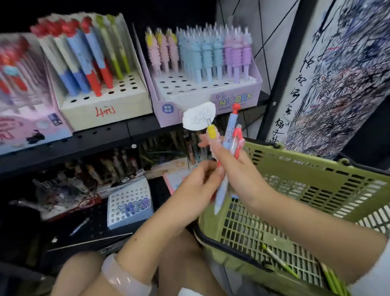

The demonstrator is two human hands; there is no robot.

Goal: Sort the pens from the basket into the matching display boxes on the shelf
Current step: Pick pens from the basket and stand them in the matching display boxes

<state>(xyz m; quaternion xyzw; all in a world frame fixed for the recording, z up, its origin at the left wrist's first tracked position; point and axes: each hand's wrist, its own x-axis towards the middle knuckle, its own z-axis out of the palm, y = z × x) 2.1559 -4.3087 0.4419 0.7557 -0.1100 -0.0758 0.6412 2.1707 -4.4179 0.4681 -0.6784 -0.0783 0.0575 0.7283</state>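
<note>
My right hand [235, 168] has fingers clamped on a bunch of pens [230, 133], left hand [197, 181] pinching one's lower end, green basket [325, 187] just right of them.

Stationery shop: shelf [113, 138] stocked with priced pen display boxes [107, 107], green shopping basket [325, 187] near right.
</note>
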